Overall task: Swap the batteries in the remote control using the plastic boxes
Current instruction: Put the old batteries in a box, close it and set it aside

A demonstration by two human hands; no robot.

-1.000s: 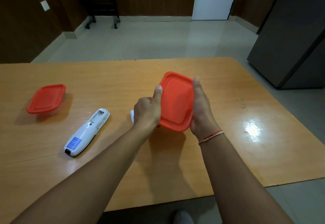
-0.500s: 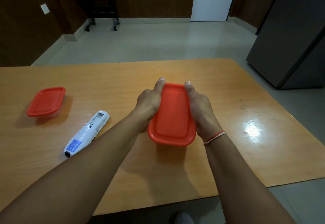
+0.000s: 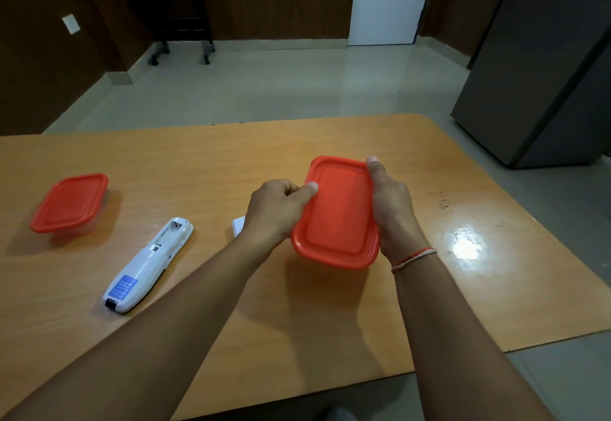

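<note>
A plastic box with a red lid [image 3: 339, 212] is held above the middle of the wooden table [image 3: 297, 321]. My left hand [image 3: 276, 210] grips its left edge, thumb on the lid. Along its right side wraps my right hand [image 3: 391, 204]. A white remote control [image 3: 148, 263] lies face down at the left, its battery bay uncovered at the far end. A small white piece [image 3: 238, 226], partly hidden behind my left wrist, lies on the table. A second red-lidded plastic box [image 3: 69, 202] sits at the far left, closed.
A dark grey cabinet [image 3: 545, 67] stands to the right beyond the table. A dark wheeled stand [image 3: 180, 24] is by the far wall, next to a white door [image 3: 386, 1]. A bright light glare [image 3: 464, 247] marks the table's right part.
The box tilted flat and came toward me, then moved right and slightly away. My left thumb shifted from the lid's far corner to its left edge. The remote and left box stayed put.
</note>
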